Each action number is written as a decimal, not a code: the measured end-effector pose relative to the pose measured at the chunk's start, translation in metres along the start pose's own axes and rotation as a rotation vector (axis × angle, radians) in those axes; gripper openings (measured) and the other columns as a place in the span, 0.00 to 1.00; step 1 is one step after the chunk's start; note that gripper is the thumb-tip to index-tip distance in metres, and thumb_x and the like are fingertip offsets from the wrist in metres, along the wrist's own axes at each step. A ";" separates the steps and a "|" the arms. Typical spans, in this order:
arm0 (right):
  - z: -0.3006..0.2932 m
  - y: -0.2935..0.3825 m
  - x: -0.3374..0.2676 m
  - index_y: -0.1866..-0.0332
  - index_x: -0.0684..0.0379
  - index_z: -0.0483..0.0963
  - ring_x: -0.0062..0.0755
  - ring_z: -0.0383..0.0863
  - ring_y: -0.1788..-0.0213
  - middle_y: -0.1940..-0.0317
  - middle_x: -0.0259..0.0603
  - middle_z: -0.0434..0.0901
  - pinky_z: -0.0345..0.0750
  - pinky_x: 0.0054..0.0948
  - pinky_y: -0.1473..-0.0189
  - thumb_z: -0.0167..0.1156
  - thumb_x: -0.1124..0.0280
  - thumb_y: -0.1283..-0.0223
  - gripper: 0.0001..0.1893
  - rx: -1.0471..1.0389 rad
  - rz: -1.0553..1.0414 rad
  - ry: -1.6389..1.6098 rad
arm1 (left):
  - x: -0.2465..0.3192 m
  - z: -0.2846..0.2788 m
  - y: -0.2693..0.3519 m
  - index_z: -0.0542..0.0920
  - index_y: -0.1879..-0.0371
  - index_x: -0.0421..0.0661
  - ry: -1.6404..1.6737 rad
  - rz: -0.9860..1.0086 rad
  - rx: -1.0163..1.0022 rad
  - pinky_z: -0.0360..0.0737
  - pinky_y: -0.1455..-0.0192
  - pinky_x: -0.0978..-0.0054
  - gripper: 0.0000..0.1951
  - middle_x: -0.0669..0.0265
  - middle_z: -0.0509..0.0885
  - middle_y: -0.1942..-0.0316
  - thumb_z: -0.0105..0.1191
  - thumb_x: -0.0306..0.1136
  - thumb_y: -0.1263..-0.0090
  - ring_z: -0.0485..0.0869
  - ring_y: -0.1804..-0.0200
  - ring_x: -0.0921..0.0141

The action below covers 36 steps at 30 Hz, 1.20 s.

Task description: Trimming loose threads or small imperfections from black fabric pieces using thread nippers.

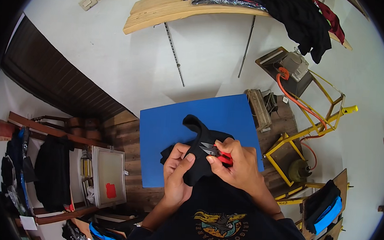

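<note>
My left hand (178, 175) pinches the edge of a black cloth (194, 166) between thumb and fingers, above a blue tabletop (165, 128). One strip of the cloth curls up and away past the hands. Just right of it, my right hand (239, 162) grips small thread snips with red handles (225, 157). Their dark metal blades are spread and lie against the cloth, with the tips towards my left thumb. The lower part of the cloth merges with the dark shirt I wear, so its edge there is hard to tell.
Beyond the table, a wooden wall shelf (172, 15) carries packaged goods and dark clothing. A yellow metal frame (286, 139) with an orange hose and a gas cylinder (299, 170) stands right of the table. At left are a framed screen (109, 177) and hanging black garments (53, 174).
</note>
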State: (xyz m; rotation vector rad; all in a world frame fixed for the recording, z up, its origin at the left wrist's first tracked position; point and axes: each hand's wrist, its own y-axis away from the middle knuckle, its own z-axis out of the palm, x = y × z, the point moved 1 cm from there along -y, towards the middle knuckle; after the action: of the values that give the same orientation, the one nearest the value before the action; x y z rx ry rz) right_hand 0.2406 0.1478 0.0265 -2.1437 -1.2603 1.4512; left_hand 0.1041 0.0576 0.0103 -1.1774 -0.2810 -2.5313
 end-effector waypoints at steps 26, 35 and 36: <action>0.000 -0.002 -0.007 0.63 0.63 0.72 0.34 0.79 0.82 0.75 0.43 0.80 0.74 0.27 0.79 0.73 0.70 0.51 0.17 0.061 -0.099 0.114 | 0.008 0.006 0.001 0.61 0.30 0.33 0.087 -0.105 -0.153 0.73 0.38 0.76 0.30 0.53 0.77 0.40 0.51 0.17 0.33 0.79 0.41 0.70; -0.001 -0.003 -0.005 0.61 0.63 0.72 0.36 0.79 0.82 0.73 0.46 0.81 0.73 0.27 0.79 0.73 0.68 0.52 0.18 0.051 -0.094 0.121 | 0.007 -0.001 0.003 0.57 0.28 0.34 0.122 -0.135 -0.207 0.71 0.36 0.75 0.34 0.52 0.74 0.36 0.51 0.16 0.36 0.76 0.37 0.70; -0.001 -0.003 -0.005 0.61 0.63 0.72 0.36 0.79 0.82 0.73 0.46 0.81 0.73 0.27 0.79 0.73 0.68 0.52 0.18 0.050 -0.095 0.122 | 0.006 -0.003 0.002 0.57 0.28 0.34 0.123 -0.134 -0.207 0.71 0.36 0.75 0.34 0.52 0.74 0.36 0.51 0.16 0.36 0.76 0.37 0.70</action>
State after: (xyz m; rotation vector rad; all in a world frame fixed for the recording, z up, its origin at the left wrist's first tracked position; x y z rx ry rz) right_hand 0.2392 0.1461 0.0319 -2.0756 -1.2505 1.2807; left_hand 0.0991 0.0533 0.0131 -1.1020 -0.0703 -2.7924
